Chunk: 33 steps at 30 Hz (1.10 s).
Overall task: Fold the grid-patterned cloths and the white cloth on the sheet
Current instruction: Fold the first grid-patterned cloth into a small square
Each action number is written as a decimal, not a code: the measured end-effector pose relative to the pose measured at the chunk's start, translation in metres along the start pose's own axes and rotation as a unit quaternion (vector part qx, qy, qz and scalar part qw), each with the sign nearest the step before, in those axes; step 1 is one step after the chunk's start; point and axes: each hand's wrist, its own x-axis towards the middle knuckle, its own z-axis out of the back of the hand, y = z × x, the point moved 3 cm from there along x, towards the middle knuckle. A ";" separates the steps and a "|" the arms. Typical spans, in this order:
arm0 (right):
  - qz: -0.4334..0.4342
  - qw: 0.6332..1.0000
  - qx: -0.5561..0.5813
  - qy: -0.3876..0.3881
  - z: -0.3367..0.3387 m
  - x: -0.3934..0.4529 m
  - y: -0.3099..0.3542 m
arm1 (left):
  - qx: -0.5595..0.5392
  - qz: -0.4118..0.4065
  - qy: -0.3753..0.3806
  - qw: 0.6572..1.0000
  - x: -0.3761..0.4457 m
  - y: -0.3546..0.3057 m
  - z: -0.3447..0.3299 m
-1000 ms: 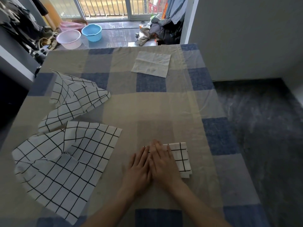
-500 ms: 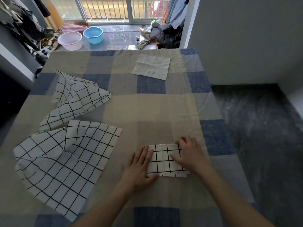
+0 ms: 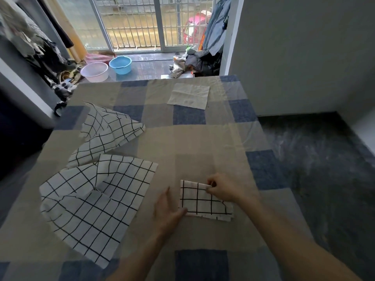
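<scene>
In the head view, a big sheet [image 3: 203, 142] with tan and blue squares covers the surface in the middle of the frame.

Low in the frame, a bit right of the middle, lies a small folded grid cloth [image 3: 199, 201]. It is white with black lines and lies flat on the sheet. The right hand [image 3: 221, 188] is on its top right part. Its fingers are curled, and the grip pinches the top edge of the folded grid cloth. The left hand [image 3: 168, 209] lies just left of this cloth. Its fingers are straight, the grip is wide and holds nothing, and the thumb touches the cloth's lower left corner.

At the lower left of the frame lies a big grid cloth [image 3: 91, 205], spread out with bumps and creases. Just above it, at the middle left, is another grid cloth [image 3: 109, 132], bunched up and partly standing in a peak. The two touch where they meet.

Near the top of the sheet, a bit right of the middle, lies the white cloth [image 3: 188, 95], flat and well apart from the hands.

At the upper left, on the floor past the sheet, stand a pink basin [image 3: 94, 72] and a blue basin [image 3: 120, 64], side by side.
</scene>
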 end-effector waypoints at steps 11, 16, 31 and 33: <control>-0.029 0.914 0.353 -0.199 0.038 -0.125 -0.030 | -0.334 0.022 0.190 0.923 0.001 -0.096 -0.064; -0.191 0.910 0.302 -0.212 0.025 -0.141 -0.087 | -0.206 0.047 0.221 0.952 0.003 -0.108 -0.097; -0.209 0.941 0.167 -0.209 0.046 -0.096 -0.168 | -0.088 0.051 0.085 0.991 0.044 -0.128 -0.155; -0.205 0.947 0.156 -0.192 0.047 -0.090 -0.174 | -0.089 0.051 0.071 0.992 0.049 -0.128 -0.160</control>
